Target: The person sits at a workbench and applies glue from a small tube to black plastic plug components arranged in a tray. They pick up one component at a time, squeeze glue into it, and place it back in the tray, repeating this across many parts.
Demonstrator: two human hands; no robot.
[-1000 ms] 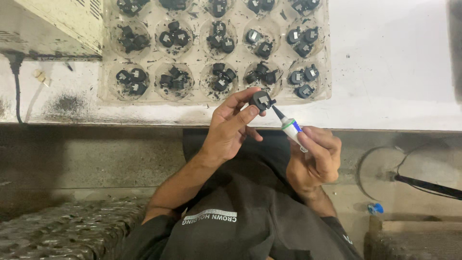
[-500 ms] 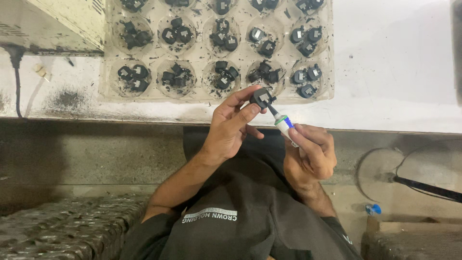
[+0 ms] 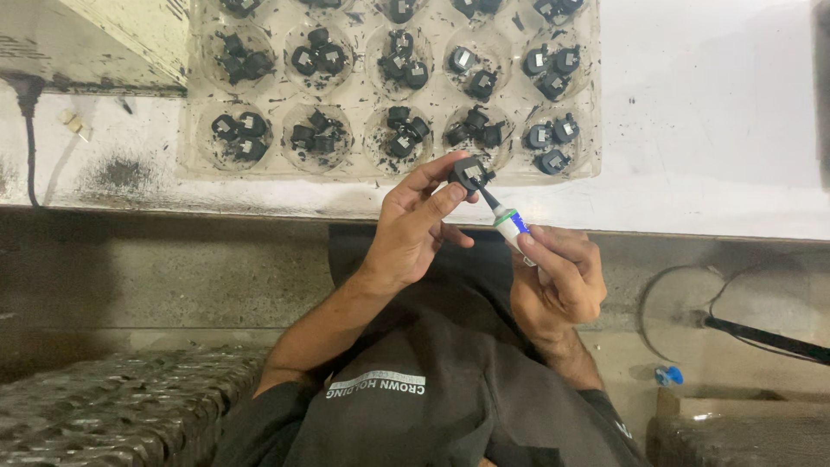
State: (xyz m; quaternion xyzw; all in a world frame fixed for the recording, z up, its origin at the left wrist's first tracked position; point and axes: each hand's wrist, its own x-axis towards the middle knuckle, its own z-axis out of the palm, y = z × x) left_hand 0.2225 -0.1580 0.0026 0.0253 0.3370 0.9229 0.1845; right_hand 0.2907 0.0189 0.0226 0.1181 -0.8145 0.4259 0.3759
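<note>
My left hand [image 3: 415, 229] pinches a small black plastic part [image 3: 469, 173] between thumb and fingers, just in front of the table's edge. My right hand [image 3: 562, 281] grips a small white tube with a green and blue band [image 3: 510, 227]; its dark nozzle points up and touches the black part. Both hands sit close together above my dark shirt. Behind them a clear plastic tray [image 3: 194, 151] with round wells holds several more black parts.
The tray rests on a dirty white table [image 3: 709, 130]. A pale box [image 3: 95, 39] stands at the far left with a black cable [image 3: 30, 147] beside it. A black cable [image 3: 761, 339] and a small blue cap [image 3: 667, 375] lie at the lower right.
The view has shifted slightly, so the tray sits higher in the picture. Both hands keep the tube's nozzle against the black part, with only small movements.
</note>
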